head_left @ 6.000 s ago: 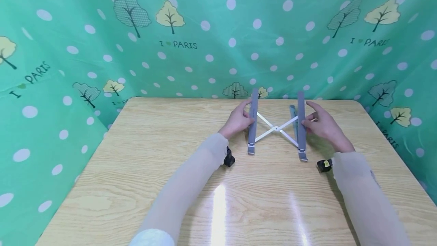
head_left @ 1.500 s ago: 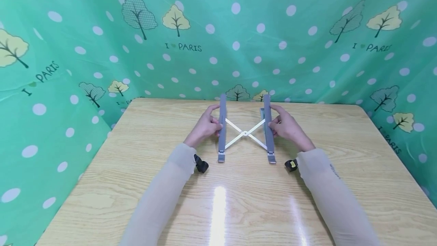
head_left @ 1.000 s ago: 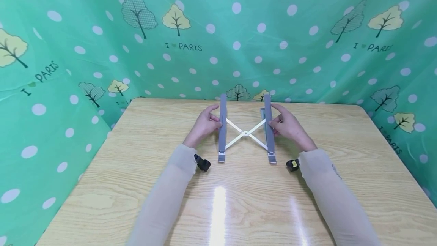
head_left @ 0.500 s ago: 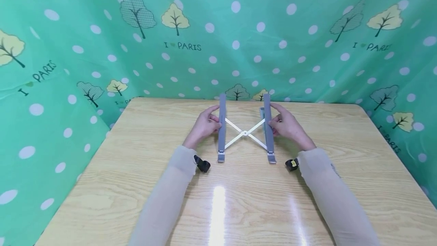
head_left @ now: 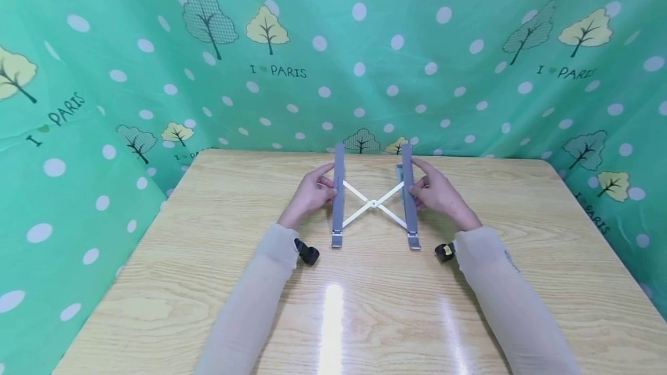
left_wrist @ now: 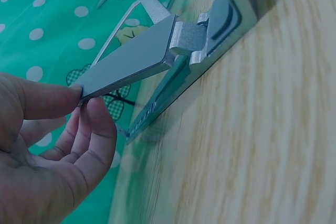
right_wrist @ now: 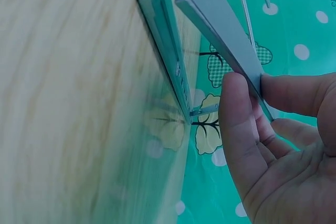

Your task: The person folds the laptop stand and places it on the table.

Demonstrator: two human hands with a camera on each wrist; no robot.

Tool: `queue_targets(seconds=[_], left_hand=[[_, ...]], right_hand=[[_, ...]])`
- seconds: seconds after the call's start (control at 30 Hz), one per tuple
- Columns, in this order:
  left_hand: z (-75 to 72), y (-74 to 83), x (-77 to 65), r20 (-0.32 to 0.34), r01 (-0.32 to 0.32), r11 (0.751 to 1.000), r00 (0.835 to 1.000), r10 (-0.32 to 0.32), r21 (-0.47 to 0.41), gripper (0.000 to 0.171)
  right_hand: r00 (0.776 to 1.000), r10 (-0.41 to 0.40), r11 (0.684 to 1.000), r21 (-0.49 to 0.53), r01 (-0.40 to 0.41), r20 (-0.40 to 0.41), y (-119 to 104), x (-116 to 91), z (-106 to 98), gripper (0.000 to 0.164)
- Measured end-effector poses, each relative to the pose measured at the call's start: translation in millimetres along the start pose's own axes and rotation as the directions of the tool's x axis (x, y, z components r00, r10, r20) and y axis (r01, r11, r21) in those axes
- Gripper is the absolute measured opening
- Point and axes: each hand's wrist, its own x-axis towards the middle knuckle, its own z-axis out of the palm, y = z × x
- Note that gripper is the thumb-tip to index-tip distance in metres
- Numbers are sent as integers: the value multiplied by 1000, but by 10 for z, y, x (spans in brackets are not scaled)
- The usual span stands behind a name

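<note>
A grey folding laptop stand stands unfolded on the table, its two long side bars joined by a white X-shaped brace point(head_left: 373, 203). My left hand point(head_left: 311, 192) pinches the left bar point(head_left: 338, 198) between thumb and fingers. On the other side, my right hand point(head_left: 436, 191) pinches the right bar point(head_left: 409, 201). Seen from the left wrist, the upper bar point(left_wrist: 134, 53) slopes up from a hinge over the base rail point(left_wrist: 157, 100). From the right wrist, thumb and fingers meet on the raised bar point(right_wrist: 223, 32), above the lower rail point(right_wrist: 170, 51).
The wooden table point(head_left: 208, 259) reaches back to a green dotted curtain point(head_left: 333, 62), which also hangs along both sides. Small black wrist cameras point(head_left: 307, 253) sit at the cuffs. Glare streaks cross the tabletop in front of the stand.
Since six seconds ago the stand and both hands have moved left and slightly toward me, and the right bar stands straighter. Over the last second nearly everything holds still.
</note>
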Motion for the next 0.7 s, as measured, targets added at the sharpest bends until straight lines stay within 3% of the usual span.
queue_targets(seconds=[0.7], left_hand=[[-35,0,-47,6,25,1000,1000,-25,-4,77]], right_hand=[[999,-40,998,-43,41,24,-6,-23,28,78]])
